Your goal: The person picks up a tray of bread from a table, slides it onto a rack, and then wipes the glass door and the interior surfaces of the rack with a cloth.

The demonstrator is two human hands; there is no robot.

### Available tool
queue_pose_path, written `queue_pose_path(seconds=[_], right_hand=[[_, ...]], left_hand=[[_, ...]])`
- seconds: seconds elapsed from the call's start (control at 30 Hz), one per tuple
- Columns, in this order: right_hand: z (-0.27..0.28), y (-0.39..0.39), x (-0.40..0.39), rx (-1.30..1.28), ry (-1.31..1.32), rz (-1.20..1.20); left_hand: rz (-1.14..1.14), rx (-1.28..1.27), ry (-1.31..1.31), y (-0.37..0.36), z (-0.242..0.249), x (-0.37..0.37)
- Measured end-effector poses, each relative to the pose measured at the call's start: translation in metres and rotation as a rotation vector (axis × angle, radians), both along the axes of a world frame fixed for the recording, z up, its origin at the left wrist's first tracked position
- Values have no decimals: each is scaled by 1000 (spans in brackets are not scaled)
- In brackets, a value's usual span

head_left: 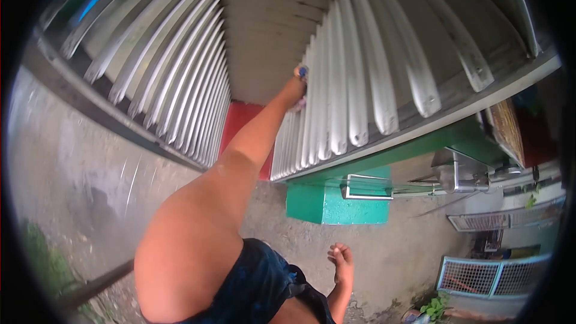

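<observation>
My left arm reaches far up between two rows of pale metal slats. My left hand (296, 86) is at the inner ends of the right-hand slats (333, 78), small and partly hidden. Its fingers look closed on something with a blue bit (303, 72) and a pinkish bit (298, 105), too small to name. Lower right, my right hand (342, 260) hangs in the air over the concrete, fingers loosely bent and nothing seen in them. It is below a green box (324, 205) and touches nothing.
Left-hand slats (186, 72) line the other side of a grey-brown strip (270, 24). A red panel (240, 121) stands at its end. The green frame (414, 151) runs under the right-hand slats. A blue mesh gate (495, 276) and plants (435, 307) are lower right.
</observation>
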State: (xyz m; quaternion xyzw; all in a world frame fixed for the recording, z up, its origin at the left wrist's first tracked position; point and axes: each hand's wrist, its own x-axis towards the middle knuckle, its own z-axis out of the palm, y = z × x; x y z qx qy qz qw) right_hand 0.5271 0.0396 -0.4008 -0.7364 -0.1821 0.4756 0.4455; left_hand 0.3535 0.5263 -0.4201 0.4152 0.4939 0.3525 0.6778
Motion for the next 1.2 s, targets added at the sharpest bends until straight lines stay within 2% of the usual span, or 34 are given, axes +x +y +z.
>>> queue_pose_path(seconds=[0.03,0.07,0.17,0.2,0.27,0.33,0.37,0.43,0.47,0.5,0.53,0.57,0.6,0.67,0.73,0.83,0.93,0.97,1.0,1.03,1.13,1.2], right_hand=[[4,6,4,-20,1,25],[8,9,5,3,-10,57],[16,18,10,4,-30,153],[16,19,11,3,-41,192],[18,21,14,-10,-41,231],[15,21,17,-48,-81,305],[14,20,17,-43,-74,318],[9,19,18,-73,-88,329],[6,19,19,-88,-90,319],[4,19,19,-101,-96,312],[0,17,20,-108,-103,327],[-4,16,21,-133,-86,318],[-9,16,22,-153,-66,306],[-13,13,23,-184,-72,283],[-25,17,22,-209,-59,242],[-39,17,20,-239,-63,174],[-48,18,11,-286,-32,169],[-48,21,7,-313,-23,180],[-49,20,6,-339,-14,168],[-53,20,8,-328,-8,197],[-54,29,3,-302,-5,259],[-55,36,-2,-275,5,293]], left_hand=[[7,24,38,-28,-4,-3],[5,4,-72,-63,-2,-9],[51,423,185,-147,-23,-15],[-25,344,287,-172,-13,-21],[-69,369,239,-206,-31,-24],[-63,336,19,-235,-39,-30],[-42,320,6,-240,-43,-43],[-216,-346,-594,-233,-43,-72],[-4,-233,-532,-222,-33,-81],[175,-320,-648,-196,-43,-86],[124,-192,-893,-145,-119,-82],[-35,-35,-938,-105,-131,-92],[-25,-30,-942,-71,-121,-91],[412,190,-598,3,-76,-66],[267,121,-619,93,-102,-33],[281,35,-704,102,-52,-11],[217,273,-129,135,-59,14],[184,343,71,137,-67,21],[169,318,76,132,-72,28],[218,157,-48,123,-70,28],[251,125,39,66,-52,16],[160,587,418,32,-85,18]])
